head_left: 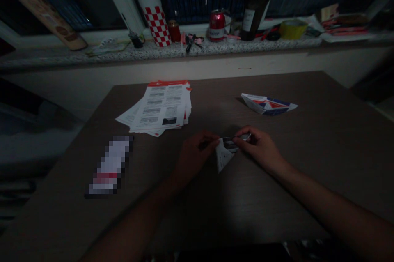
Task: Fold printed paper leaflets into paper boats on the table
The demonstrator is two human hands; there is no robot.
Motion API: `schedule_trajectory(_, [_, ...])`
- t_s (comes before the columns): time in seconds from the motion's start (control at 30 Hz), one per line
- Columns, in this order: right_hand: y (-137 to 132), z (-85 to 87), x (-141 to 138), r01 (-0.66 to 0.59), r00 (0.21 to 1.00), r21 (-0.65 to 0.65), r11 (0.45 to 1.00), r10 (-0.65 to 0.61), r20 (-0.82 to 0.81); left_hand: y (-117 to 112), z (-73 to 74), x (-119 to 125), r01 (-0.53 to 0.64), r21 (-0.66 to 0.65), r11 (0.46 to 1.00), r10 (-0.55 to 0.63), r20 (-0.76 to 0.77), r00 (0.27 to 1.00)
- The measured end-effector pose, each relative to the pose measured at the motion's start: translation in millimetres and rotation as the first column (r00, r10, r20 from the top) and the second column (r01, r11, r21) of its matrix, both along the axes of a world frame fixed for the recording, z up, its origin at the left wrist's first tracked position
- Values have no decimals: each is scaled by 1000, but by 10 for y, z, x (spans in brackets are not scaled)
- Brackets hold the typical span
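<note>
A small piece of folded printed paper (225, 156) is held between my two hands over the middle of the table. My left hand (197, 151) pinches its upper left corner between thumb and fingers. On the other side my right hand (260, 147) grips the upper right edge, thumb in front and fingers behind. One pointed corner of the paper hangs down toward me. Beyond my right hand rests a folded paper boat (269, 105) with blue, red and white print.
A fanned stack of printed sheets (161, 108) lies at the back left of the table (323, 139). Nearer me on the left is a phone (109, 165), blurred out. The windowsill (123, 54) behind carries a checkered bottle (155, 17), a red can (217, 26) and yellow tape (293, 29).
</note>
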State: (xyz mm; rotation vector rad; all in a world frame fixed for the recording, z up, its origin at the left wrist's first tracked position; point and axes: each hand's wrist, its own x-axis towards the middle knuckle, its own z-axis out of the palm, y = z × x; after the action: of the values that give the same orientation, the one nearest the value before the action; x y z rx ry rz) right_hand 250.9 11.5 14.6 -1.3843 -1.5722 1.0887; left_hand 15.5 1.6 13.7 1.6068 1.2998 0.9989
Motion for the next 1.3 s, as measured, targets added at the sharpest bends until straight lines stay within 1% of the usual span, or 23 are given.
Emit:
schedule_trajectory(0.2, [-10, -10, -6, 0, 1000, -25, 1000, -1, -29, 0, 55, 2, -19, 3, 1000, 19, -34, 999])
schedule_trajectory(0.27, [-15, -14, -8, -6, 994, -68, 998, -2, -110, 7, 60, -4, -31, 4, 1000, 31, -39, 999])
schedule_trajectory(0.37, [-10, -23, -3, -12, 961, -156, 988, -32, -274, 20, 53, -21, -73, 13, 997, 73, -35, 997])
schedule_trajectory(0.43, [1, -31, 6, 3, 942, -211, 977, -74, -329, 26, 47, -33, -97, 30, 995, 98, -22, 995])
schedule_trajectory(0.5, [14, -39, 18, 18, 931, -240, 971, -104, -350, 28, 45, -42, -106, 48, 993, 107, -13, 994])
schedule_trajectory(0.67, [20, -54, 36, 17, 921, -216, 976, -100, -377, 25, 29, -47, -104, 46, 993, 105, -25, 994])
schedule_trajectory(0.93, [14, -37, 35, -7, 927, -189, 982, -65, -370, 34, 17, -42, -102, 33, 994, 101, 28, 994])
schedule_trajectory(1.3, [23, -60, 49, 9, 901, -189, 982, -90, -423, 28, 28, -53, -92, 37, 995, 91, 12, 996])
